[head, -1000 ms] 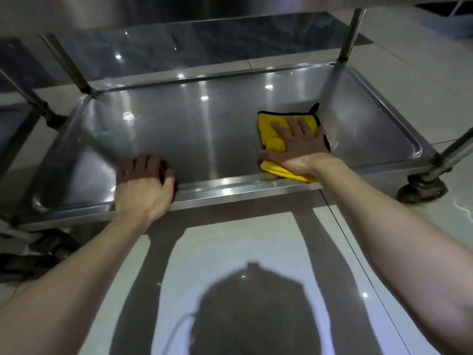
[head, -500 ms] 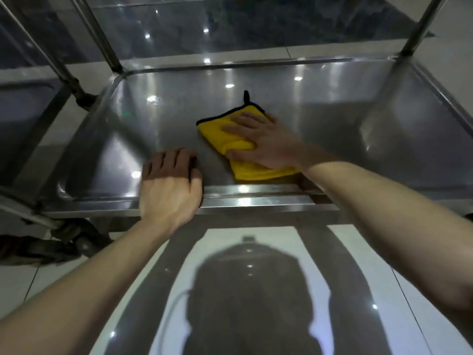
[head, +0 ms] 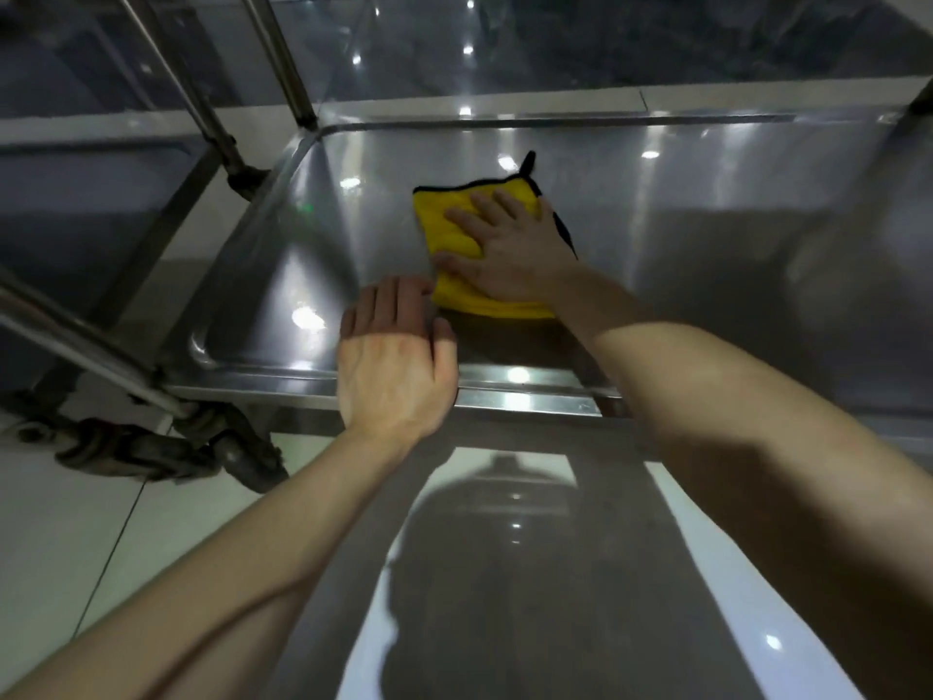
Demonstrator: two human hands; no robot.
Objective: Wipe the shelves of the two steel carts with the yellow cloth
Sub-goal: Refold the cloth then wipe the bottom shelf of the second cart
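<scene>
Yellow cloth (head: 454, 229), folded, lies on the bottom shelf (head: 707, 234) of the steel cart. It's left of centre and a bit back from the near rim (head: 530, 391). My R hand (head: 510, 255) is flat on top of it, palm down, fingers straight & spread, thumb out toward the left over the cloth's near part. I'm pressing it, not gripping. The cloth has black edging w/ a small black loop (head: 527, 161) sticking out at the far corner. Its far-left part & its near folded edge show past my hand.

My L hand (head: 394, 366) rests across the near rim, palm over the rim, holding nothing. Its fingers are together & mostly straight, w/ the tips reaching down onto the shelf floor. They're just beside the cloth's near-left corner; can't tell if they touch it.

The shelf is a shallow steel tray w/ rounded corners, and ceiling lights reflect off it. An upright post (head: 282, 58) rises at its far-left corner, and a dark caster (head: 242, 457) sits under the near-left corner. A 2nd steel shelf (head: 101, 204) is just to the left, w/ its own posts. The floor (head: 101, 538) is pale glossy tile, and my shadow (head: 505, 573) falls on it between my forearms.
</scene>
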